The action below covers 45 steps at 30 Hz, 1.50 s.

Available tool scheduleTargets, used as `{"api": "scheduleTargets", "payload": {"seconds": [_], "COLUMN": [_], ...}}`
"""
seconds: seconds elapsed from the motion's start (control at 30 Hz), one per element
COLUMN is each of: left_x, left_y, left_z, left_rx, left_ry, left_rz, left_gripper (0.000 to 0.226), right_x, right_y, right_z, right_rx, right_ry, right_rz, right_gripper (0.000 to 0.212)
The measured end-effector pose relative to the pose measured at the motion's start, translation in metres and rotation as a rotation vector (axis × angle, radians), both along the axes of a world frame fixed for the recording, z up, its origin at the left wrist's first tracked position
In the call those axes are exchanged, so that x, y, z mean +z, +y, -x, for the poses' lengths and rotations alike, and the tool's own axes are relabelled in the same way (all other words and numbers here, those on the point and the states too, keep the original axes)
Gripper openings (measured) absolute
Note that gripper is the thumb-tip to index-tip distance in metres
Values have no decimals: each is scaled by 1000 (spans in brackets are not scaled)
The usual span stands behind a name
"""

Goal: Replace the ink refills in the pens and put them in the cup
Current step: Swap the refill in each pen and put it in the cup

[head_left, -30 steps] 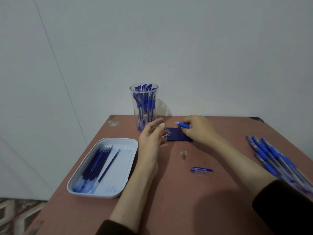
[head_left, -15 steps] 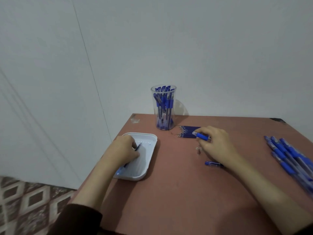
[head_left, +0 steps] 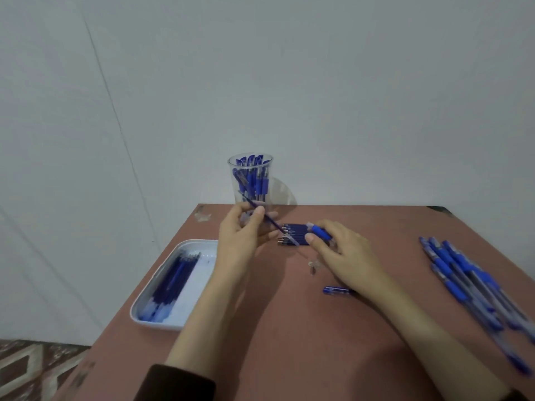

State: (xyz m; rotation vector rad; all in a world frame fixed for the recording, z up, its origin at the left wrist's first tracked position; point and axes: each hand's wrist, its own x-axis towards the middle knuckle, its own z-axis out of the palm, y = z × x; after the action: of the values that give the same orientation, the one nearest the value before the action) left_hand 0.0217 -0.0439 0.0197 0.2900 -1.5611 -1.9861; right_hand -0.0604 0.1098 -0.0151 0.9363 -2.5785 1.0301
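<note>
My left hand (head_left: 241, 233) pinches a thin blue refill (head_left: 267, 218) that slants down to the right, in front of the clear cup (head_left: 251, 180) full of blue pens. My right hand (head_left: 340, 253) grips a pen barrel with a blue grip (head_left: 320, 231) over the row of new refills (head_left: 293, 235) lying on the table. A pen cap piece (head_left: 337, 290) lies just below my right wrist, and a small spring (head_left: 313, 266) lies between my hands.
A white tray (head_left: 202, 247) with several used refills sits at the table's left edge. Several blue pens (head_left: 469, 282) lie in a pile at the right. The brown table (head_left: 289, 342) ends at a white wall behind the cup.
My left hand left the white tray and rose to the front of the cup, now holding a refill. My right hand stayed over the refill row with the barrel.
</note>
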Motion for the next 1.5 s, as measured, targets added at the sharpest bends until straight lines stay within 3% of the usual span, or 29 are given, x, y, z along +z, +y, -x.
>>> {"api": "scheduleTargets", "payload": {"seconds": [0.17, 0.4, 0.73, 0.87, 0.97, 1.07, 1.17, 1.3, 1.37, 1.5], "left_x": [-15, -17, -23, -29, -34, -38, -39, -42, -43, -35], "left_y": [11, 8, 15, 24, 25, 20, 20, 21, 21, 14], "left_z": [23, 25, 26, 28, 30, 30, 24, 23, 25, 26], "left_rx": [-6, -22, -86, -165, -204, -110, -185, -202, -162, -203], "left_ry": [81, 122, 120, 33, -21, -182, -343, -424, -352, -138], "left_rz": [-279, -319, -214, -33, 71, 454, 817, 1088, 909, 60], "left_gripper": [9, 8, 7, 11, 18, 21, 20, 14, 9, 16], "right_x": [4, 6, 1, 0, 3, 9, 16, 21, 19, 9], "right_y": [8, 10, 7, 4, 3, 3, 5, 6, 6, 8], "right_z": [4, 5, 6, 7, 6, 8, 8, 3, 4, 6], "right_rx": [10, -10, 15, 45, 64, 87, 112, 176, 151, 12], "right_ry": [61, 93, 135, 92, -79, -303, -544, -677, -648, -156], "right_rz": [-42, -26, -38, 46, 250, 470, 708, 832, 788, 344], "right_gripper": [20, 14, 18, 16, 13, 13, 18, 21, 19, 12]}}
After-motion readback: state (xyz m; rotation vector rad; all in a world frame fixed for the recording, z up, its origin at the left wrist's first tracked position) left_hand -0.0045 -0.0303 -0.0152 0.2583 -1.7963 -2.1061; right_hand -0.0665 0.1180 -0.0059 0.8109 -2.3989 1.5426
